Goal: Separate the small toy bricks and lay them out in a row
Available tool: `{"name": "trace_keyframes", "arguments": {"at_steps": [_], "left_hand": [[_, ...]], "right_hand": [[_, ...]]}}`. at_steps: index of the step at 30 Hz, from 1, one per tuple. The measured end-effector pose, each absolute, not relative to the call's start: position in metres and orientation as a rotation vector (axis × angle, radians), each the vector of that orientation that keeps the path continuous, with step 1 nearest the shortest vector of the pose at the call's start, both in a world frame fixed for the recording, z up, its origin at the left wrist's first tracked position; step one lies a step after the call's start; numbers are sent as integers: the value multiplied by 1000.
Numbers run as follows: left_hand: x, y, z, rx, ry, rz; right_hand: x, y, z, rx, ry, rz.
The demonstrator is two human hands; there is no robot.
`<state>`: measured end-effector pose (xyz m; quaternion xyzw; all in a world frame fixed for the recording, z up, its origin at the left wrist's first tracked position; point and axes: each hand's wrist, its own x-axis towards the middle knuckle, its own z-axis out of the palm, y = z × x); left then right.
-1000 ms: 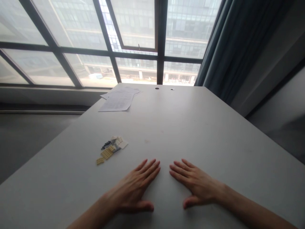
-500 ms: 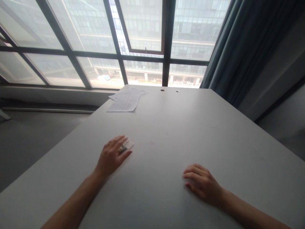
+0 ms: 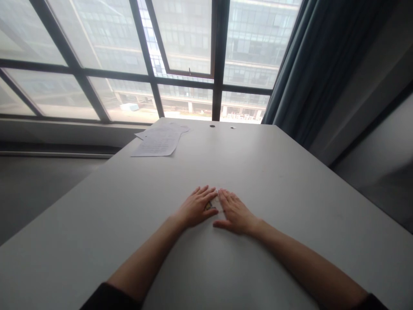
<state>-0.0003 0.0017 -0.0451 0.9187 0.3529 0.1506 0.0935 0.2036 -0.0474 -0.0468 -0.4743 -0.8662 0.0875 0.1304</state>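
On the white table, a small flat card-like piece, pale with a dark and yellow patch, lies mostly covered by my hands. My left hand rests flat over its left part, thumb and fingers stretched out on both sides of it. From the other side my right hand lies flat, its fingertips at the piece's right edge and close to my left fingertips. Its thumb points left, apart from the fingers. What is printed on the piece is too small and hidden to read.
Several printed paper sheets lie at the table's far left. Near the back edge are a dark round hole and a small dark-and-white spot. Windows stand beyond, with a blue-grey curtain on the right.
My left hand has moved right along the table, and the small card-like piece with it. My right hand has gone forward and left, its curled fingers now straight. The view has shifted slightly.
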Motion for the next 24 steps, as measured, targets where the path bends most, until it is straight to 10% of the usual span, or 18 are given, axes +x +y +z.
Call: {"name": "trace_keyframes", "arguments": {"at_steps": [24], "left_hand": [[-49, -13, -48, 2788, 1140, 737]], "right_hand": [[200, -15, -47, -1408, -2425, 235]]}}
